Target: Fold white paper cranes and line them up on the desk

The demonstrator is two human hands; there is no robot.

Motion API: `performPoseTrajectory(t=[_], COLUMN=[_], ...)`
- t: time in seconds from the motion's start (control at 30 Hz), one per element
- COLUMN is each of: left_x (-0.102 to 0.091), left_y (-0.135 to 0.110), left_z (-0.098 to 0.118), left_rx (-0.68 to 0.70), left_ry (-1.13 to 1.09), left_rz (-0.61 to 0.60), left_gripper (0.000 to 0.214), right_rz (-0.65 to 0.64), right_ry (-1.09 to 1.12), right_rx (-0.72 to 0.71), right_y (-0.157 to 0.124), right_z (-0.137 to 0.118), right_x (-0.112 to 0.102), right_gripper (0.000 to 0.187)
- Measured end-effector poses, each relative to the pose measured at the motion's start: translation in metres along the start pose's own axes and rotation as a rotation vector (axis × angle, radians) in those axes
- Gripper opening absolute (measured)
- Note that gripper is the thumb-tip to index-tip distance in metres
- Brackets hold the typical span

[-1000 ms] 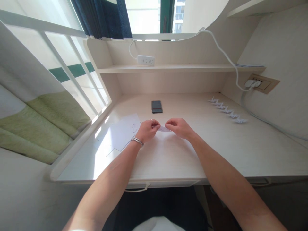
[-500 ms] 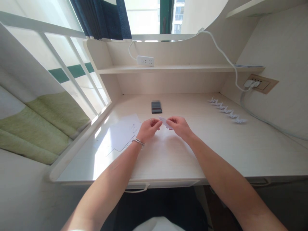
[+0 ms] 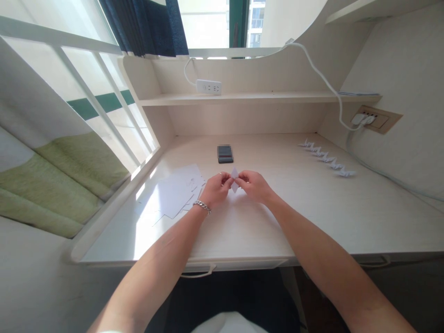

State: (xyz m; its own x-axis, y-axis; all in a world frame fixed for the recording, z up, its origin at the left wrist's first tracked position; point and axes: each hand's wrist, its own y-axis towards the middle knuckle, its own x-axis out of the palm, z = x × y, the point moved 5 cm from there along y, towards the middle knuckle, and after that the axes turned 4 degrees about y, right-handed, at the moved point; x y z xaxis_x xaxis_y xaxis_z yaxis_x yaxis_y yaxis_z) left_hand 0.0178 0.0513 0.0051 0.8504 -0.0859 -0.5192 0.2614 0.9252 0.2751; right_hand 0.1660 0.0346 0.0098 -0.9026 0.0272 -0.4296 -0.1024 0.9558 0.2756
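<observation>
A small white piece of folded paper (image 3: 235,173), diamond-shaped from here, is held upright between my two hands above the desk. My left hand (image 3: 218,187), with a ring on a finger and a chain bracelet at the wrist, pinches its left side. On the right side, the thumb and fingers of my right hand (image 3: 255,185) grip it too. The fingertips hide the paper's middle. Just beyond my hands lies a dark rectangular object (image 3: 225,154), partly blurred out.
White paper sheets (image 3: 176,189) lie on the desk to the left, partly sunlit. Several folded paper cranes (image 3: 326,158) stand in a slanting row at the right. A power strip (image 3: 208,87) rests on the shelf, and a white cable (image 3: 321,76) hangs to the wall socket (image 3: 379,119).
The folded paper has turned from slanted to upright, showing a diamond outline. My left hand has come right to grip it, so both hands now pinch it close together.
</observation>
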Motion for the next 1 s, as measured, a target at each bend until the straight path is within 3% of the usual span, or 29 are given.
performPoseTrajectory(t=[0.13,0.43,0.7,1.0], left_x=[0.001,-0.001,-0.004,-0.004], left_y=[-0.001,0.004,0.002,0.001], left_z=[0.004,-0.009,-0.006,-0.005], left_rx=[-0.004,-0.015,0.014,0.039], left_ry=[0.015,-0.093,-0.154,-0.135], left_rz=[0.012,0.076,0.129,0.127], left_gripper=[0.012,0.017,0.015,0.016], right_rz=[0.043,0.138,0.258,0.280], right_ry=[-0.057,0.218,0.144,0.127], right_rx=[-0.017,-0.002,-0.080,-0.070], right_y=[-0.001,0.003,0.000,0.000], right_z=[-0.004,0.008,0.001,-0.001], right_x=[0.000,0.000,-0.007,-0.009], right_gripper=[0.020,0.015,0.009,0.008])
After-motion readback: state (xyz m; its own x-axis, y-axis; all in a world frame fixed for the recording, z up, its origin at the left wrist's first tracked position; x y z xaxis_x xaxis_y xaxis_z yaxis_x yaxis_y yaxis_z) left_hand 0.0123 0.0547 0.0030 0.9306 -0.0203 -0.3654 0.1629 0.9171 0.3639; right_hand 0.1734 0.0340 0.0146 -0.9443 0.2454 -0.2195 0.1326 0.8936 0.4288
